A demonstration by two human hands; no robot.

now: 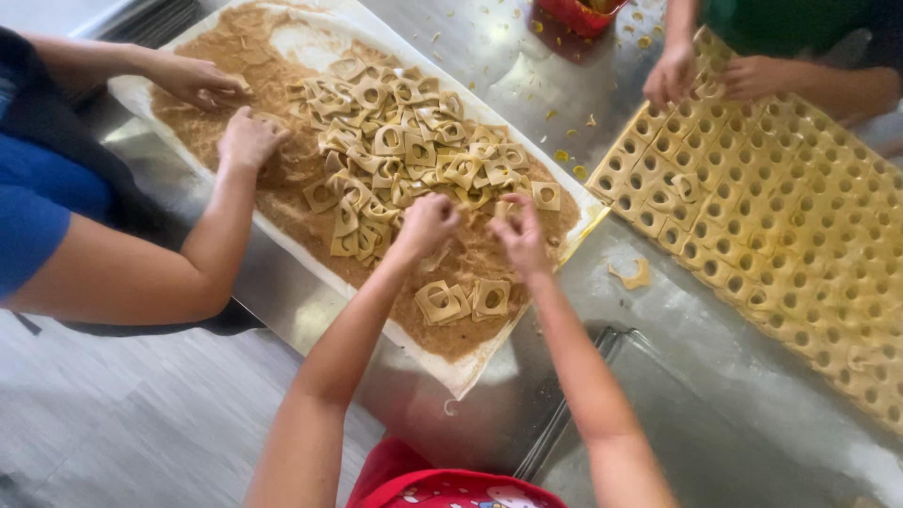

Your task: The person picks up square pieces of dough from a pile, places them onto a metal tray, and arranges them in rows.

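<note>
My left hand (425, 224) hovers over the brown sugary crumb layer (282, 179), fingers pinched together on a small dough square. My right hand (518, 235) is beside it, fingers curled on another square dough piece with a round hole. A heap of such holed dough squares (404, 150) lies in the crumbs just beyond both hands. Two coated squares (466, 301) rest near the paper's front edge, below my hands.
White paper (463, 376) lies on a steel table (677, 320). Another person's hands (226, 113) work the crumbs at left. A third person's hands (715, 75) touch a sheet of cut dough squares (790, 216) at right. A dough scrap (632, 275) and a red container (581, 14) are nearby.
</note>
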